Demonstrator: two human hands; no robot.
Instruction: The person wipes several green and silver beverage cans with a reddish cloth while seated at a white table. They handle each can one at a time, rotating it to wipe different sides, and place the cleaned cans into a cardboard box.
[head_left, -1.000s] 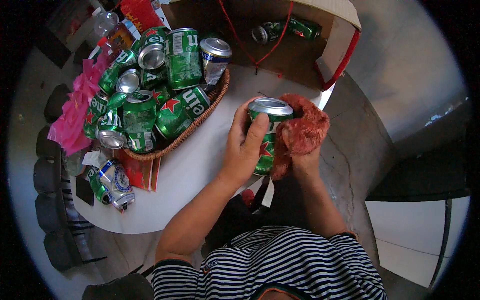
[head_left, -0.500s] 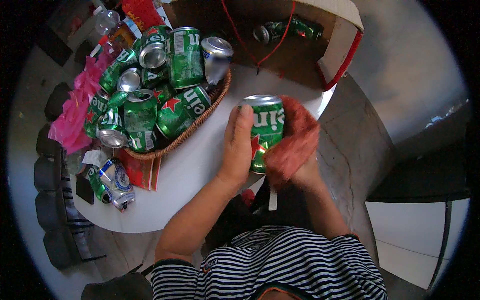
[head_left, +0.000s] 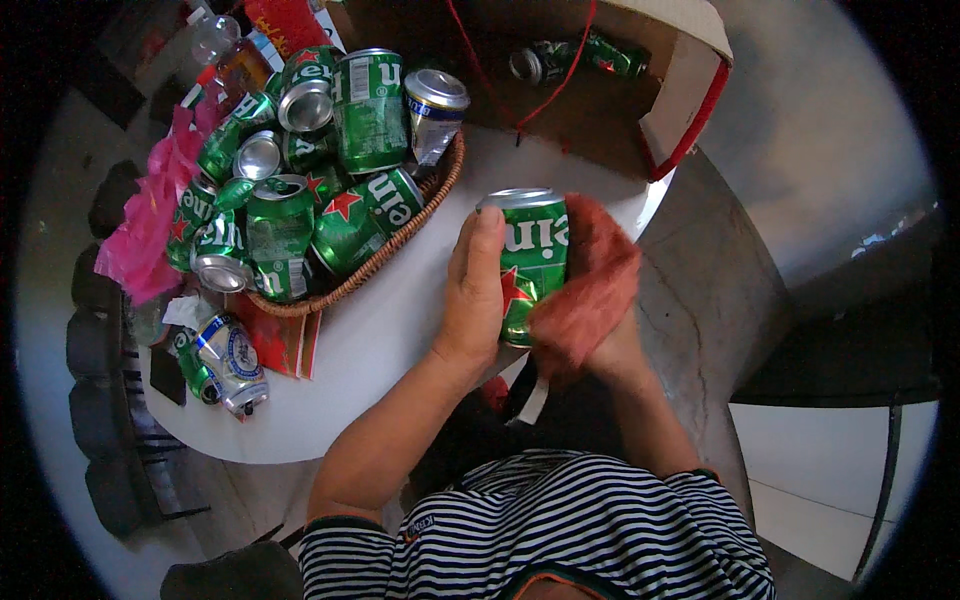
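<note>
While the left hand (head_left: 470, 290) grips a green can (head_left: 536, 270) near the table's (head_left: 365, 355) edge, the right hand (head_left: 618, 350) clutches reddish cloth (head_left: 592, 285).

Thin dark-and-white stripes are sweeping across a shirt (head_left: 610, 530) at the bottom of the frame, rippling over its folds! Short sleeves (head_left: 340, 560) are finishing in dark cuffs (head_left: 345, 522) with orange edging, leaving the forearms (head_left: 400, 420) bare. A dark green neckline (head_left: 545, 577) is flashing orange trim at bottom centre, and a small lettered emblem (head_left: 417, 527) is sitting left of it.
</note>
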